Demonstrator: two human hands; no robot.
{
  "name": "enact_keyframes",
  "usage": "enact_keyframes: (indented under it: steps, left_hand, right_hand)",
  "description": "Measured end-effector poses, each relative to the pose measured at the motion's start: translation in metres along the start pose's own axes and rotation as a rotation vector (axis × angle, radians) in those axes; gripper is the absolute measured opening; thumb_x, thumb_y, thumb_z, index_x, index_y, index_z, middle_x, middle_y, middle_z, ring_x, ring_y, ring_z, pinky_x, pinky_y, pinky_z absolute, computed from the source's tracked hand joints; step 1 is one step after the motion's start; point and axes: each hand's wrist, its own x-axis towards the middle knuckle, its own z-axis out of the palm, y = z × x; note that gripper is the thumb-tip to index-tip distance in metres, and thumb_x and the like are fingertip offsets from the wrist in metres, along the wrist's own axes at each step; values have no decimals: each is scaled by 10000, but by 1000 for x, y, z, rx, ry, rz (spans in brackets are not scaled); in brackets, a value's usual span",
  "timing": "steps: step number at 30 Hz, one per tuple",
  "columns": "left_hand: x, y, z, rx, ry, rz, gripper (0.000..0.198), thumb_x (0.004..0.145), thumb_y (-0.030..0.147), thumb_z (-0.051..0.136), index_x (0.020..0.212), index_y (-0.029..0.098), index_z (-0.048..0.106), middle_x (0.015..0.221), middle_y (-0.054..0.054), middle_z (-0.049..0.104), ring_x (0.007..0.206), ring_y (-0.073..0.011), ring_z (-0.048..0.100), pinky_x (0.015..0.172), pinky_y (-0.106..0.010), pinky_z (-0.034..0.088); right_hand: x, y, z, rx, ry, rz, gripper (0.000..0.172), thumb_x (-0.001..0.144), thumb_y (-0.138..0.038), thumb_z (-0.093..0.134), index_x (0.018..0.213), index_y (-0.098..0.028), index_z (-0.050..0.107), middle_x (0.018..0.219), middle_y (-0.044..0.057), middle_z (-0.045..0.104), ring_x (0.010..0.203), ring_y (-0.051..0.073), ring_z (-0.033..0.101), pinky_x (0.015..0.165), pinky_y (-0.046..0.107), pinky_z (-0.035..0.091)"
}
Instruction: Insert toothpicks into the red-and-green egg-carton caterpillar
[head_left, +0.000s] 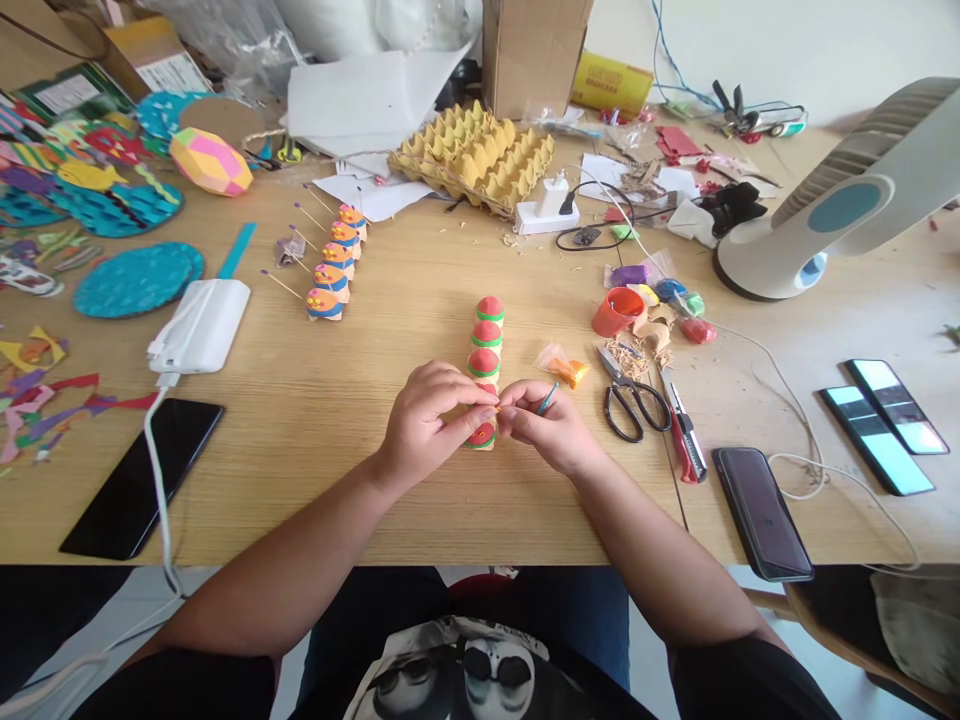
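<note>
My left hand [435, 412] and my right hand [546, 422] meet fingertip to fingertip, pinching a tiny orange bit of what looks like clay. A thin blue stick [548, 398] also juts from my right hand. Right beneath my fingers stands a row of egg-carton cups painted red and green [485, 362], its near end partly covered by the left hand. Just right of the row lies a small plastic bag of orange clay [571, 372]. Farther left is a finished-looking caterpillar of orange and blue carton cups [334, 268], with pins sticking out of its left side.
To the right are black-handled scissors [634, 395], a red utility knife [684, 430], a red cup [617, 311] and several clay packs. A white fan [817, 220] stands beyond. Yellow egg trays [472, 155] sit at the back. Phones, a white power bank [199, 325] and cables flank both sides.
</note>
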Motion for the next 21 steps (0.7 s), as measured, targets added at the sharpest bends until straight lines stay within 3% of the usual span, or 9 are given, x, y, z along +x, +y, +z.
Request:
enact_keyframes:
  steps: [11, 21]
  left_hand:
    - [1, 4, -2, 39, 16, 41, 70, 910, 191, 738, 961, 238, 745, 899, -7, 772, 847, -159, 652, 827, -352, 506]
    - [1, 4, -1, 91, 1, 19, 59, 938, 261, 707, 924, 258, 764, 874, 1, 782, 839, -160, 656, 828, -348, 504]
  right_hand:
    - [0, -2, 1, -26, 38, 26, 308, 799, -432, 827, 850, -172, 671, 632, -13, 648, 532, 79, 475, 498, 214, 293]
    - [0, -2, 1, -22, 32, 29, 311, 795, -428, 826, 863, -174, 660, 643, -17, 656, 547, 83, 507, 518, 216, 321]
